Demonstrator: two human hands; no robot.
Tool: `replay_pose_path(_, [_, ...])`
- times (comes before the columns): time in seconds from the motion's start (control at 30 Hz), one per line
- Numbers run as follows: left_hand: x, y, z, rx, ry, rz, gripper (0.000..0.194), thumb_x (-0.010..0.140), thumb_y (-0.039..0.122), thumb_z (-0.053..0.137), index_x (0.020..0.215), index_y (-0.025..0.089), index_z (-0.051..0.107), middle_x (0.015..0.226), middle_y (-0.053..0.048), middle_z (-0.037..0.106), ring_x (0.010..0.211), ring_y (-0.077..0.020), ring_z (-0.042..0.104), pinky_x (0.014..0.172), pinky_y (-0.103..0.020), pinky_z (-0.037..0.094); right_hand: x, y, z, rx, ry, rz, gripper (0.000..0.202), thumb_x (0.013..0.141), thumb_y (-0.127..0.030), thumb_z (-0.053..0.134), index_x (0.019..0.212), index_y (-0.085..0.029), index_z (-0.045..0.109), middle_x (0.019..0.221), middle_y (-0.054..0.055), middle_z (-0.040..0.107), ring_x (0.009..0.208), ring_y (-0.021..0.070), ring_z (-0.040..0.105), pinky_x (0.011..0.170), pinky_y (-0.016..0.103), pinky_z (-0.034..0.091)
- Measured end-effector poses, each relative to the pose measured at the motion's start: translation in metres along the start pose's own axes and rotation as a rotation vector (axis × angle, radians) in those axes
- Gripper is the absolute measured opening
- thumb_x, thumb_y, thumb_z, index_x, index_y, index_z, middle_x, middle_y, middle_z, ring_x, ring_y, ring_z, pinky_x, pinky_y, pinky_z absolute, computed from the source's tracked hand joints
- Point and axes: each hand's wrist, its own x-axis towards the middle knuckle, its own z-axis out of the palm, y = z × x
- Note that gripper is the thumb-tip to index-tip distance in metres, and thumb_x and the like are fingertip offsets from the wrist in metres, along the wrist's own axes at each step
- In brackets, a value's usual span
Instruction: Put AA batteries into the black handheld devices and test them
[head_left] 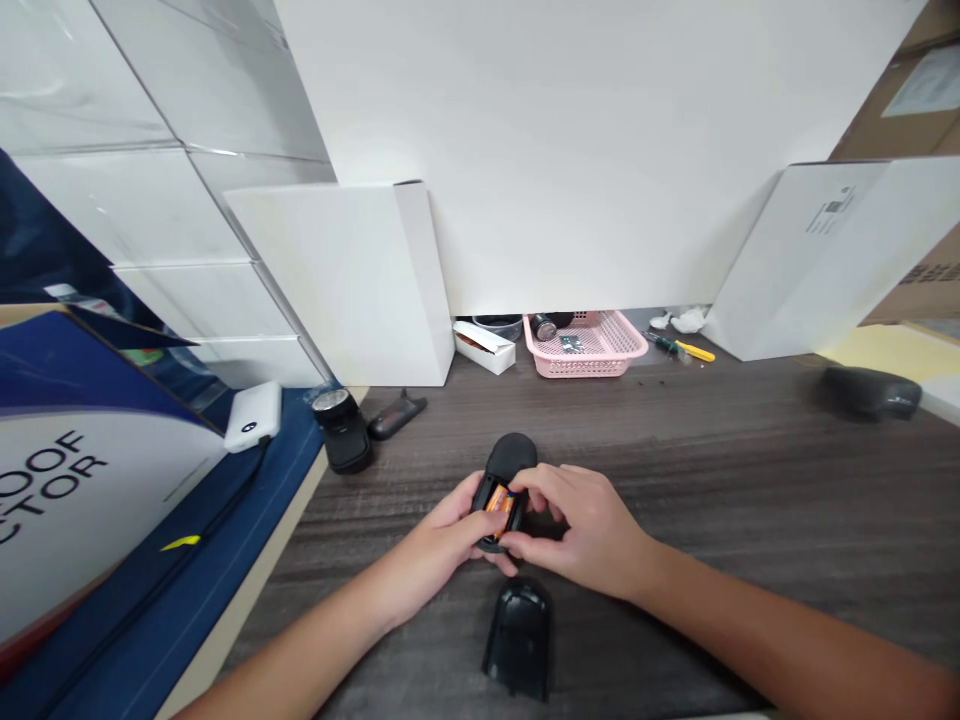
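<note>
A black oval device (512, 453) is held above the dark wood table, its compartment uncovered with orange batteries (499, 500) inside. My left hand (452, 525) wraps round the device from the left, thumb lying on the batteries. From the right, my right hand (581, 520) has its fingertips at the compartment's right edge, thumb and index finger bent around the device's side. Below both hands a loose black cover (519, 635) lies on the table, hollow side up.
A black device with a round silver head (341, 430) and a small black object (397, 414) lie at left. Behind are a pink basket (585, 366), a small white box (484, 347) and a yellow-handled screwdriver (695, 352). A black device (870, 392) lies right.
</note>
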Motion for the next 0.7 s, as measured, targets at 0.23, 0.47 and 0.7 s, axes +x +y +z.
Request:
replay_pose_path(0.23, [-0.0016,0.0007,0.0003,0.002,0.007,0.025,0.033,0.096,0.039,0.073,0.123,0.022,0.062,0.113,-0.006,0.061,0.092,-0.0181,0.063,0.073,-0.032,0.062,0.0019,-0.0027,-0.0035,-0.002,-0.148,-0.037,0.038,0.1,-0.03,0.069,0.137,-0.027,0.059,0.098,-0.001,0.077,0.072,0.0151,0.064,0.071,0.03,0.042])
replay_pose_path(0.47, [-0.0021,0.0037,0.0022,0.075,-0.003,-0.001,0.047,0.092,0.043,0.077,0.127,0.02,0.058,0.108,-0.007,0.066,0.088,-0.0183,0.065,0.07,-0.031,0.059,-0.0008,0.0021,-0.004,0.03,-0.287,0.008,0.013,0.101,-0.03,0.069,0.109,-0.023,0.062,0.089,-0.003,0.073,0.076,0.0147,0.067,0.071,0.028,0.042])
replay_pose_path(0.7, [-0.003,0.0029,-0.0045,0.011,0.016,-0.062,0.06,0.096,0.053,0.071,0.141,0.018,0.051,0.116,-0.012,0.068,0.099,-0.0243,0.069,0.071,-0.033,0.057,0.0028,0.0051,-0.0006,-0.004,-0.029,-0.172,0.016,0.108,-0.032,0.061,0.108,-0.023,0.075,0.083,0.002,0.062,0.076,0.0152,0.055,0.069,0.03,0.037])
